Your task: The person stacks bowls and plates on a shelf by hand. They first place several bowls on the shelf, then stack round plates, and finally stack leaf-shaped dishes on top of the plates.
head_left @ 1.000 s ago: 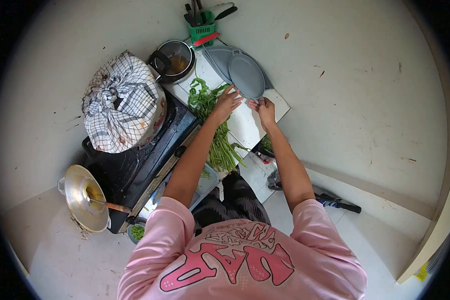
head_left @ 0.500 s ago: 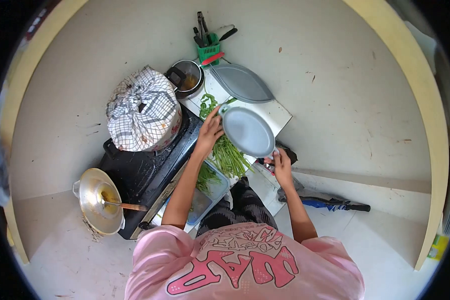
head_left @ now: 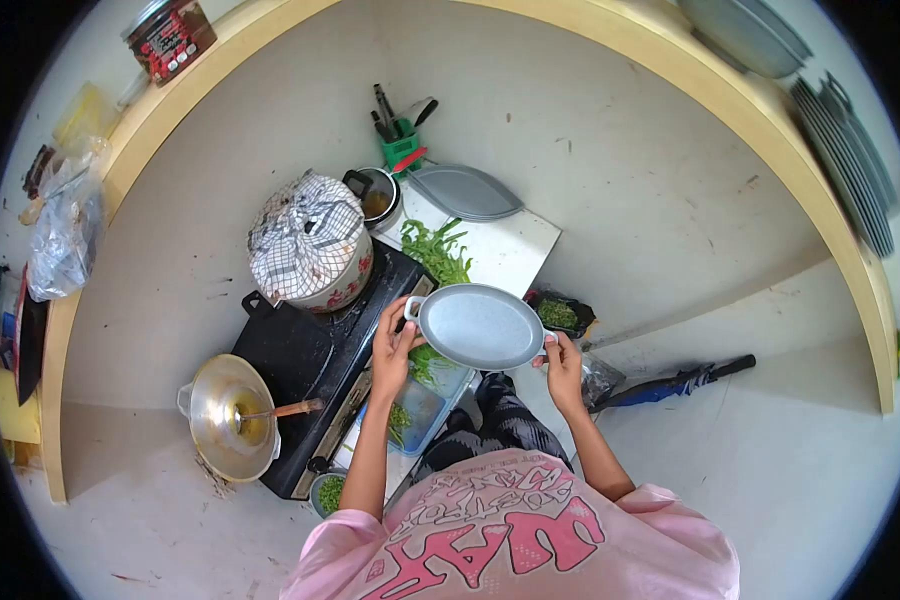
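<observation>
A grey oval dish (head_left: 482, 325) with two small side handles is held level in front of me. My left hand (head_left: 394, 345) is closed on its left handle, and my right hand (head_left: 562, 362) grips the handle on the other side. Nothing lies in the dish. Behind and partly under it, leafy green stalks (head_left: 436, 252) rest on a white tiled counter (head_left: 518, 240). Below my left hand, a blue plastic container (head_left: 428, 405) holds some cut greens, partly hidden by my forearm.
On the left, a black stove (head_left: 300, 345) bears a cloth-covered pot (head_left: 310, 240) and a pan (head_left: 225, 405) with a ladle. A grey leaf-shaped tray (head_left: 467, 192) lies at the back. A folded umbrella (head_left: 670, 385) is at right. A curved shelf (head_left: 820, 180) surrounds the corner.
The dish has come nearer my body and turned more level. My left hand, earlier with fingers spread by the handle, now grips it. The view has tilted up, showing more shelf.
</observation>
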A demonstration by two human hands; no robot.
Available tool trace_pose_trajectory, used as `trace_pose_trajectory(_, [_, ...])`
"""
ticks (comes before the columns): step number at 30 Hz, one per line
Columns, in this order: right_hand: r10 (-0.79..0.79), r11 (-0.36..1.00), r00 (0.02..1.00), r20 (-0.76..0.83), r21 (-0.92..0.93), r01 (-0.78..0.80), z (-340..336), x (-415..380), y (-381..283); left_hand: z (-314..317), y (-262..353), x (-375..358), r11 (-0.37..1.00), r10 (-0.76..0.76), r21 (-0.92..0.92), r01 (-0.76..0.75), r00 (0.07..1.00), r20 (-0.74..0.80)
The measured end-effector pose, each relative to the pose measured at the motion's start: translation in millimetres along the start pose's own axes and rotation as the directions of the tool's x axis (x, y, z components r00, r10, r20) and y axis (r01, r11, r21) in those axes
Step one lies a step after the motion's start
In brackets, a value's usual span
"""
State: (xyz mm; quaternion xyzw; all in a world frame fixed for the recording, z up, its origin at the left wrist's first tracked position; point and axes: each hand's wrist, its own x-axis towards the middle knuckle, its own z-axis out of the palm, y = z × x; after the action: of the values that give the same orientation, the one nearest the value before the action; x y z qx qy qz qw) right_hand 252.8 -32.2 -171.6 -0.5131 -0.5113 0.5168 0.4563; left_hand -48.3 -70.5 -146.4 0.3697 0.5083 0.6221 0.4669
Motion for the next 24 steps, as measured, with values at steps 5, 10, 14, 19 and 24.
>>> trace_pose_trajectory(5, [-0.056, 0.995, 0.986, -0.158, -0.094, 0.042, -8, -29, -34, 11, 23, -17, 0.998, 0.067, -0.018, -0.065, 0.992, 0.108])
trace_pose_trajectory(10, [-0.074, 0.997, 0.942, -0.328, -0.053, 0.06, -30, -51, -60, 42, 41, -26, 0.996, 0.093, -0.011, -0.093, 0.978, 0.185])
trace_pose_trajectory(14, [-0.153, 0.987, 0.869, -0.471, -0.121, 0.108, -59, -61, -84, 80, 57, -32, 0.99, 0.143, -0.049, -0.134, 0.953, 0.266])
trace_pose_trajectory(19, [-0.297, 0.948, 0.775, -0.557, -0.076, 0.309, -104, -65, -129, 134, 83, -31, 0.961, 0.275, -0.139, -0.241, 0.902, 0.334])
trace_pose_trajectory(24, [-0.419, 0.866, 0.685, -0.596, -0.036, 0.499, -161, -76, -193, 194, 130, -22, 0.861, 0.491, -0.091, -0.5, 0.774, 0.399])
